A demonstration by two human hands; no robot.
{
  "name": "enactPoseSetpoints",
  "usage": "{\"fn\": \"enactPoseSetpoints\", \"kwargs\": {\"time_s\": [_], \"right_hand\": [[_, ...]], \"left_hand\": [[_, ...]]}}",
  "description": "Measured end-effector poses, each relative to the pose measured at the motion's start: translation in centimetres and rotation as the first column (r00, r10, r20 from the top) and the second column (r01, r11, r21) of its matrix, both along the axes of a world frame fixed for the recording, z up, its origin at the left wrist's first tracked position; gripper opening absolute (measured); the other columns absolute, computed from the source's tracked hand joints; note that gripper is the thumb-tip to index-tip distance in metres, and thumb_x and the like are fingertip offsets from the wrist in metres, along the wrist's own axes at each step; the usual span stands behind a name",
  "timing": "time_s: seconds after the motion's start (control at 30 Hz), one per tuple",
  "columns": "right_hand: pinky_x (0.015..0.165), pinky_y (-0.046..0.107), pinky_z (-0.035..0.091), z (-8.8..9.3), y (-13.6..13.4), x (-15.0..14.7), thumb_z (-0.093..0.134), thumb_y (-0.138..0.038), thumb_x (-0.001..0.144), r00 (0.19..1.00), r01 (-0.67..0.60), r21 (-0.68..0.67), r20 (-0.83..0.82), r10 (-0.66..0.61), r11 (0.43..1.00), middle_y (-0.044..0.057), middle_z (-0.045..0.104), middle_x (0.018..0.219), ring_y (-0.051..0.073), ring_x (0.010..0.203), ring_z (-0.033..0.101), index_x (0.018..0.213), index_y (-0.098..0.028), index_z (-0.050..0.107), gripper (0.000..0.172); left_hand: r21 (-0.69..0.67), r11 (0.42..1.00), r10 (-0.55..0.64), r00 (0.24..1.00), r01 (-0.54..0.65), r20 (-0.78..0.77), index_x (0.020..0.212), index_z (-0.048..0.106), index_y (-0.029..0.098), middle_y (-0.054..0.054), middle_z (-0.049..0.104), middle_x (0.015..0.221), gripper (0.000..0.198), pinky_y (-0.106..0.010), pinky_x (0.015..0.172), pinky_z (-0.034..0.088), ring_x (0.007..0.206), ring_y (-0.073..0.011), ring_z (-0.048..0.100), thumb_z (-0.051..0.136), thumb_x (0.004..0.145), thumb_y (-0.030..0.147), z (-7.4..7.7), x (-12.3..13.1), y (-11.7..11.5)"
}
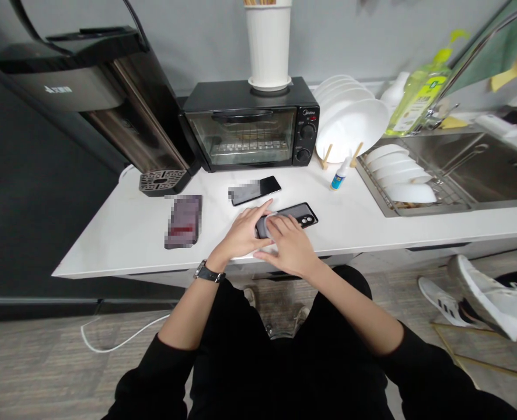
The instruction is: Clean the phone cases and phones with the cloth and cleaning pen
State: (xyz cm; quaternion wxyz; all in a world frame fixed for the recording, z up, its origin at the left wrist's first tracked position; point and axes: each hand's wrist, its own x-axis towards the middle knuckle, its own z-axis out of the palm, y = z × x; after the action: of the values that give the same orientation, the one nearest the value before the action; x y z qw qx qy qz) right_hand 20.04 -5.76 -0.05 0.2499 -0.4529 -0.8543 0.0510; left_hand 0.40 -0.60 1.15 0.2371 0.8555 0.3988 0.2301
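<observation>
A dark phone case [291,210] with camera cut-outs at its right end lies on the white countertop near the front edge. My left hand [243,232] grips its left end, thumb along the far side and fingers around the near side. My right hand [292,246] presses bent fingertips onto the case, over a small pale wipe or cloth [269,217] that is mostly hidden. Just behind lies a black phone [265,189], face up. To the left rests a dark purplish flat item [184,221], blurred out. A small blue-and-white spray bottle [339,177] stands upright to the right.
Behind the phones stands a black toaster oven [252,125], a white holder [268,46] on top. A tall drink dispenser [127,111] is at left. Plates [350,128] stand in a rack beside the sink [481,169]. Another person's shoes [486,291] show at lower right.
</observation>
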Motion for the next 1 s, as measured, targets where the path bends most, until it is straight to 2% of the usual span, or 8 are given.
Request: {"fn": "enactPoseSetpoints", "kwargs": {"time_s": [0.1,0.23,0.4,0.5,0.6,0.73,0.9,1.0], "right_hand": [[0.129,0.060,0.031,0.4,-0.7,-0.1,0.052,-0.082,0.094,0.987,-0.160,-0.067,-0.027,0.158,0.985,0.021,0.062,0.150,0.036,0.144,0.053,0.147,-0.009,0.057,0.090],[0.131,0.060,0.027,0.8,-1.2,3.5,0.050,-0.072,0.102,0.971,-0.235,-0.096,0.017,0.237,0.967,0.015,0.062,0.154,0.030,0.147,0.053,0.154,-0.017,0.052,0.076],[0.131,0.064,0.024,0.6,-1.6,9.8,0.048,-0.065,0.105,0.982,-0.037,0.020,0.187,0.033,0.999,0.017,0.059,0.158,0.034,0.146,0.052,0.157,-0.017,0.051,0.071],[0.129,0.067,0.023,-0.1,-1.4,11.0,0.047,-0.067,0.104,0.970,0.095,0.102,0.216,-0.116,0.990,0.019,0.058,0.157,0.040,0.147,0.048,0.158,-0.013,0.049,0.076],[0.129,0.066,0.024,-0.7,-0.5,9.3,0.046,-0.074,0.101,0.972,0.153,0.115,0.163,-0.170,0.982,0.021,0.059,0.154,0.041,0.146,0.047,0.156,-0.010,0.050,0.084],[0.124,0.063,0.033,-0.5,0.6,4.5,0.048,-0.078,0.098,0.978,0.197,0.069,0.062,-0.201,0.978,0.024,0.063,0.146,0.041,0.134,0.054,0.148,-0.008,0.057,0.086],[0.124,0.056,0.036,0.3,-0.6,-0.7,0.056,-0.083,0.092,0.999,-0.037,-0.017,-0.031,0.037,0.999,0.021,0.066,0.141,0.037,0.132,0.057,0.141,-0.009,0.062,0.089],[0.126,0.056,0.035,0.7,-2.1,0.0,0.058,-0.079,0.094,0.992,-0.111,-0.068,-0.068,0.107,0.991,0.016,0.067,0.144,0.034,0.134,0.058,0.143,-0.014,0.061,0.081]], "left_hand": [[0.023,0.999,-0.026,1.000,0.026,0.001,0.171,0.025,0.026,-0.011,0.062,0.149,0.101,-0.046,0.117,0.038,0.134,-0.0321,0.057,0.079,0.087,0.039,-0.2,-0.2,0.0],[0.010,1.000,0.011,1.000,-0.011,-0.009,0.171,0.025,0.025,-0.011,0.063,0.150,0.107,-0.048,0.116,0.039,0.133,-0.0339,0.056,0.085,0.084,0.042,0.1,0.0,-0.2],[-0.024,0.999,0.045,0.999,-0.045,-0.008,0.170,0.027,0.029,-0.009,0.064,0.150,0.108,-0.050,0.118,0.037,0.136,-0.0351,0.056,0.088,0.082,0.045,0.6,0.4,-0.4],[-0.036,0.999,0.030,0.999,-0.031,-0.016,0.170,0.027,0.030,-0.008,0.064,0.151,0.108,-0.050,0.118,0.036,0.136,-0.0348,0.056,0.088,0.081,0.043,0.6,0.5,-0.4],[-0.033,0.999,0.026,1.000,-0.026,-0.012,0.170,0.027,0.030,-0.009,0.063,0.151,0.108,-0.049,0.119,0.036,0.136,-0.0344,0.056,0.087,0.082,0.045,0.5,0.6,-0.4],[-0.025,0.999,0.026,1.000,-0.026,-0.001,0.169,0.030,0.028,-0.010,0.064,0.150,0.102,-0.048,0.118,0.037,0.134,-0.0344,0.056,0.083,0.085,0.049,0.4,0.4,-0.2],[-0.005,1.000,-0.023,0.999,0.023,-0.025,0.170,0.027,0.025,-0.009,0.063,0.151,0.101,-0.047,0.118,0.038,0.135,-0.0323,0.057,0.072,0.079,0.022,0.1,-0.2,0.1],[-0.007,1.000,-0.019,1.000,0.019,-0.020,0.170,0.027,0.024,-0.009,0.063,0.151,0.102,-0.046,0.118,0.038,0.136,-0.0320,0.057,0.070,0.077,0.019,0.2,-0.2,0.0]]}}
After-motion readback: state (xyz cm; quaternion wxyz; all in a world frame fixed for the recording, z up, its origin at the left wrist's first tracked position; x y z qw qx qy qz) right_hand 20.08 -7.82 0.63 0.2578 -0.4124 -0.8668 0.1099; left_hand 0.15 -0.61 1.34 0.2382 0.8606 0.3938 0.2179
